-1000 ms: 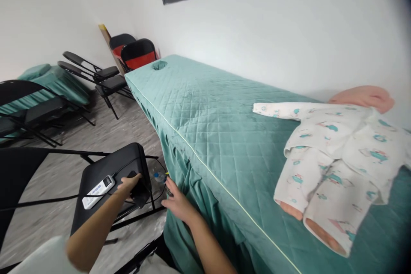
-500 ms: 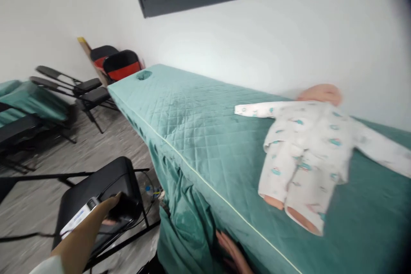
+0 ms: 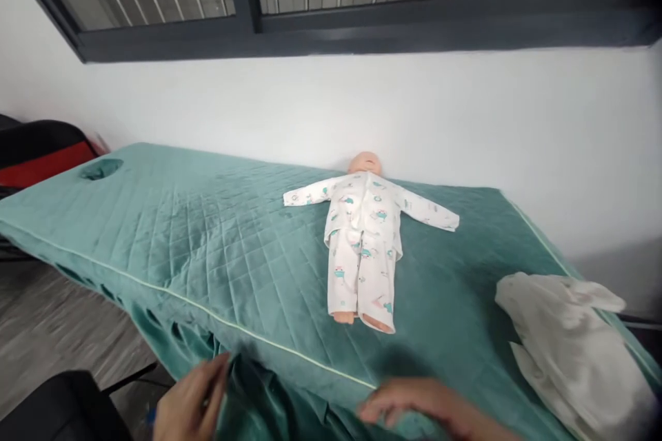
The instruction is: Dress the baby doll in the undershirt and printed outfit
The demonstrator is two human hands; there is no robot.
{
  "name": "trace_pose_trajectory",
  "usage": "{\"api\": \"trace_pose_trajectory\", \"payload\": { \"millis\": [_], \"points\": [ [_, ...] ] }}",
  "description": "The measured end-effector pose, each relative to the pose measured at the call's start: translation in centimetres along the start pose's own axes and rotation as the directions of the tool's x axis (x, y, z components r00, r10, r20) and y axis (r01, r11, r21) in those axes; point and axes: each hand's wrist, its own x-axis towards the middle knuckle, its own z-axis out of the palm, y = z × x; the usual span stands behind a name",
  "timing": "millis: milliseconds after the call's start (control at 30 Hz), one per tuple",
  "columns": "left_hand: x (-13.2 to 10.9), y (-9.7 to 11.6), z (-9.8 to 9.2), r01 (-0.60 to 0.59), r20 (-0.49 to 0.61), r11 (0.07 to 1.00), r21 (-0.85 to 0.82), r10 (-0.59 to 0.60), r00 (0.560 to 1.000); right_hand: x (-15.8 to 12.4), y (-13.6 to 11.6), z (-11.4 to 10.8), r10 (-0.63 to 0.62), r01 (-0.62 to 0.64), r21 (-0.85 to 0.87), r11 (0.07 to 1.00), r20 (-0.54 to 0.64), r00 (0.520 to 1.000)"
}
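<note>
In the head view, my left hand (image 3: 192, 400) is at the near edge of the bed, its fingers closed on the green cloth (image 3: 253, 393) that hangs down the side. My right hand (image 3: 421, 401) hovers at the same edge further right, fingers loosely bent and apart, with nothing visible in them; motion blurs it a little. Beyond both hands a baby doll (image 3: 365, 164) lies face up with arms spread. It wears a white patterned pajama top (image 3: 365, 203) and matching pants (image 3: 344, 275).
The bed's quilted green cover (image 3: 232, 241) has a face hole (image 3: 102, 169) at its left end. A crumpled white cloth (image 3: 574, 344) lies on the right end. Behind are a wall and a barred window (image 3: 352, 31). A black chair (image 3: 67, 406) stands at lower left.
The view has swung right, bringing the white cloth into sight. My left hand has come from the black chair, beside a white device with a cable, to the bed's edge. My right hand has risen.
</note>
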Motion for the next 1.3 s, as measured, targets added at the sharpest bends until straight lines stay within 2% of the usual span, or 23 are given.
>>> {"api": "trace_pose_trajectory", "payload": {
  "millis": [33,100,133,167,233,267,300,367,400,500,567,633,800,1033,1100,1300],
  "points": [
    [1.6,3.5,1.0,-0.159,-0.055,0.986,-0.058,0.156,0.986,0.6,-1.5,-1.4,-0.035,0.031,-0.059,0.998,-0.072,0.997],
    [5.3,10.8,2.6,-0.413,-0.139,0.897,-0.156,0.394,0.909,3.0,-3.9,-4.4,-0.155,0.12,-0.152,0.981,-0.244,0.957],
    [7.3,14.4,3.3,-0.518,-0.141,0.827,-0.22,0.499,0.855,4.8,-4.8,-6.0,-0.229,0.155,-0.213,0.965,-0.391,0.891],
    [9.3,17.7,4.1,-0.587,-0.182,0.759,-0.282,0.558,0.809,6.8,-5.5,-7.6,-0.288,0.151,-0.289,0.945,-0.521,0.803],
    [13.8,23.6,5.9,-0.651,-0.226,0.666,-0.363,0.615,0.755,11.5,-6.3,-11.1,-0.375,0.078,-0.407,0.91,-0.728,0.574],
    [16.1,26.1,7.0,-0.664,-0.248,0.644,-0.379,0.621,0.744,13.9,-6.5,-12.8,-0.404,0.041,-0.439,0.898,-0.782,0.474],
    [18.5,28.3,8.2,-0.664,-0.25,0.644,-0.379,0.62,0.744,16.2,-6.5,-14.5,-0.422,0.001,-0.46,0.888,-0.815,0.396],
    [23.1,31.6,10.7,-0.623,-0.183,0.697,-0.356,0.602,0.777,20.3,-6.1,-17.5,-0.459,-0.122,-0.521,0.845,-0.823,0.336],
    [25.2,32.7,11.9,-0.603,-0.129,0.722,-0.34,0.599,0.79,21.9,-5.7,-18.8,-0.488,-0.183,-0.562,0.807,-0.808,0.33],
    [29.9,34.1,15.2,-0.589,0.044,0.74,-0.324,0.634,0.772,24.8,-4.5,-21.4,-0.487,-0.239,-0.576,0.782,-0.803,0.344],
    [31.4,33.8,16.6,-0.598,0.095,0.722,-0.348,0.661,0.744,25.4,-4.0,-22.1,-0.427,-0.177,-0.512,0.841,-0.827,0.365],
    [31.8,33.4,17.2,-0.597,0.105,0.711,-0.371,0.671,0.733,25.4,-3.9,-22.3,-0.362,-0.102,-0.428,0.898,-0.85,0.382],
    [31.3,33.1,17.0,-0.581,0.126,0.721,-0.378,0.661,0.739,24.7,-3.8,-21.8,-0.288,-0.005,-0.31,0.951,-0.889,0.356],
    [31.3,33.4,16.7,-0.576,0.137,0.728,-0.373,0.657,0.741,25.0,-3.2,-21.7,-0.356,0.012,-0.371,0.929,-0.882,0.31],
    [31.3,33.4,16.7,-0.585,0.143,0.724,-0.364,0.664,0.734,24.8,-3.1,-21.5,-0.368,0.008,-0.387,0.922,-0.871,0.324],
    [31.4,33.3,16.7,-0.609,0.15,0.714,-0.346,0.683,0.715,23.6,-2.5,-20.3,-0.374,-0.004,-0.412,0.911,-0.832,0.409]
  ]
}}
